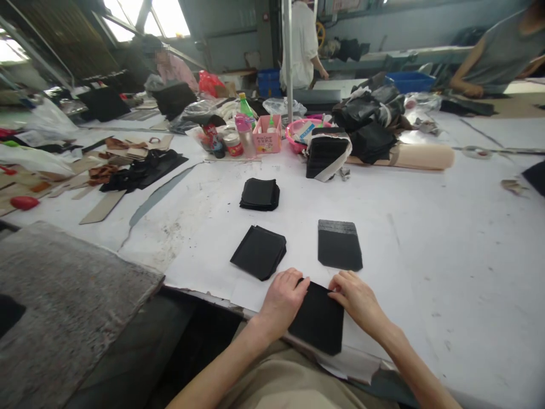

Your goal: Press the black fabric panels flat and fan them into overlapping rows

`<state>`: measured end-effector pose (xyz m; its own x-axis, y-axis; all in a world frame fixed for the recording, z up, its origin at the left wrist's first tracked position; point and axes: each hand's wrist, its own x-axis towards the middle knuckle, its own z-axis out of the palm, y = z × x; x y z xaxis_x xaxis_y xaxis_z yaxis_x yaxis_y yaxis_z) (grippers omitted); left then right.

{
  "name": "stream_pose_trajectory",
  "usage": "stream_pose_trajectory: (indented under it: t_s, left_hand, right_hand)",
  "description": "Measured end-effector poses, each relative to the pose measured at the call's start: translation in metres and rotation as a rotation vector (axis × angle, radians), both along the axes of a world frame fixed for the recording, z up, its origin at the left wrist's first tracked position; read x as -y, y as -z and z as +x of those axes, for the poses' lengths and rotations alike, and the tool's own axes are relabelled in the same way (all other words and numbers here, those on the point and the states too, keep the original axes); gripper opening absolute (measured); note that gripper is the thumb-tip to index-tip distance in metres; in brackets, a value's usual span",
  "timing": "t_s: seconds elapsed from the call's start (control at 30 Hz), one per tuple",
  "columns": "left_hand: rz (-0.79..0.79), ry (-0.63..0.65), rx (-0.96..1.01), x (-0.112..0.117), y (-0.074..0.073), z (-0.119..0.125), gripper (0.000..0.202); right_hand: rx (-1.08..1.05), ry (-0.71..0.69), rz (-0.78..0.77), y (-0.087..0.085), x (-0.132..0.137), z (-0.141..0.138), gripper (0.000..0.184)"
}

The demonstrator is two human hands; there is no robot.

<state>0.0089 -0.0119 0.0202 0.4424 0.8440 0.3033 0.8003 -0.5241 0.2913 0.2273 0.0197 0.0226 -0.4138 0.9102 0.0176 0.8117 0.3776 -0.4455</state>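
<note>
A black fabric piece [319,321] lies at the near edge of the white table [426,227]. My left hand [283,298] grips its upper left corner with fingers curled. My right hand [355,298] pinches its upper right corner. Just beyond my hands lie a stack of black squares [259,251] on the left and a single black piece with a grey top band [339,244] on the right. Another small stack of black pieces [259,194] sits further back.
A grey felt-covered surface [63,307] is at my near left. Further back stand a pink box [267,135], bottles [246,122], a pink basin [298,133], a tied black bundle [326,154], a beige roll [413,156]. Other people work at the far side.
</note>
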Motion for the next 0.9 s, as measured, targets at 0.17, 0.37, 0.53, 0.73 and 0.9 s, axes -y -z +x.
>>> stream_pose_trajectory:
  t_s: [0.17,0.37,0.53,0.73,0.9]
  left_hand:
    - [-0.152,-0.003,-0.011,-0.013,-0.003,0.011,0.011]
    - [-0.431,0.083,0.346,-0.012,-0.012,-0.014,0.015]
    - [-0.495,0.098,0.342,-0.006,-0.021,-0.025,0.011]
    - [-0.513,0.032,0.387,-0.002,-0.032,-0.027,0.021]
    - [-0.578,-0.287,0.775,-0.016,-0.037,-0.066,0.035]
  right_hand:
    - [-0.281,0.049,-0.205,-0.007,-0.002,0.006,0.011]
    - [-0.420,0.095,-0.354,-0.022,0.004,0.012,0.021]
    - [-0.437,0.078,-0.346,-0.032,-0.001,0.008,0.022]
    - [-0.448,-0.013,-0.251,-0.045,-0.015,-0.005,0.023]
    - [-0.273,0.153,0.102,-0.026,-0.028,0.008,0.030]
